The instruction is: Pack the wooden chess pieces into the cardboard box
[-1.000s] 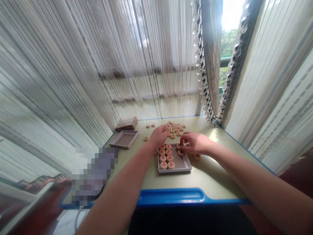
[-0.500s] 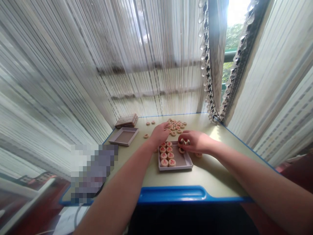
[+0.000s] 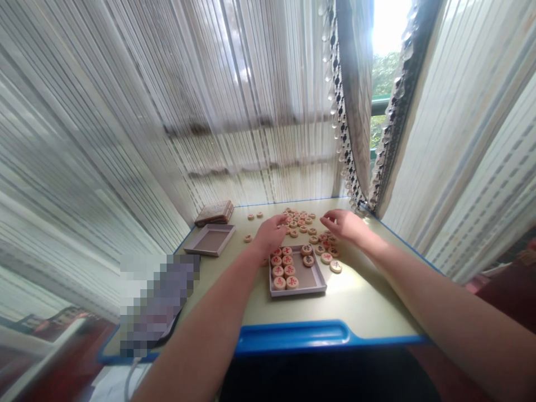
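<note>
Right grip (image 3: 345, 225) apart over loose pieces (image 3: 299, 219); left grip (image 3: 271, 234) cannot tell, at tray (image 3: 312, 276) far edge; tray right half open.

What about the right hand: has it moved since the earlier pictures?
Yes. The right hand has left the tray's far corner and moved away, toward the loose pieces.

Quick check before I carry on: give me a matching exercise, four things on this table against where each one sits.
Things:
1. left hand
2. right hand
3. brown box
4. spare tray

Places:
A. far left, against the curtain
B. over the loose pieces right of the filled tray
C. at the filled tray's far left corner
D. just in front of the brown box

Pairs: 1-C, 2-B, 3-A, 4-D.
</note>
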Demonstrator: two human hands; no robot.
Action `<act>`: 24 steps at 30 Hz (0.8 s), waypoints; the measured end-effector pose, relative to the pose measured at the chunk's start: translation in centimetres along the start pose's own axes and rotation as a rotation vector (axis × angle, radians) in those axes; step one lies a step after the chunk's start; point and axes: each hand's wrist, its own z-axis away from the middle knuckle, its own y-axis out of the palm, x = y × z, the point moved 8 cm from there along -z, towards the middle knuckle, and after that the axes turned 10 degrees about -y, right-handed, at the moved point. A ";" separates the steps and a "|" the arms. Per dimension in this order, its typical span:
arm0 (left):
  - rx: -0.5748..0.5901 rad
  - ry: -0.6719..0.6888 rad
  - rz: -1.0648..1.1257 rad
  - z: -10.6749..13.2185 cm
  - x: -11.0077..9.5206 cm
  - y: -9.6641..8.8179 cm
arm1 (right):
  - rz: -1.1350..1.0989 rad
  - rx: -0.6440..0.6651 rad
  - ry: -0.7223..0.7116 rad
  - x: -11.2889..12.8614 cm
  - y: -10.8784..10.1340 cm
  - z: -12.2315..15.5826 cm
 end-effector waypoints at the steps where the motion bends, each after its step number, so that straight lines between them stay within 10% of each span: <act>1: -0.004 -0.004 -0.047 0.1 -0.1 -0.1 | 0.017 0.018 0.025 -0.4 0.3 -0.1; 9: -0.184 -0.134 -0.347 0.2 0.7 -2.4 | 0.098 0.165 0.113 -0.2 1.2 0.5; 18: -0.196 0.296 -0.248 1.7 -3.1 -1.8 | 0.049 0.293 -0.020 2.4 0.6 1.1; 24: -0.197 0.317 -0.234 1.9 -3.4 -1.7 | 0.160 0.262 0.176 0.2 -0.4 1.3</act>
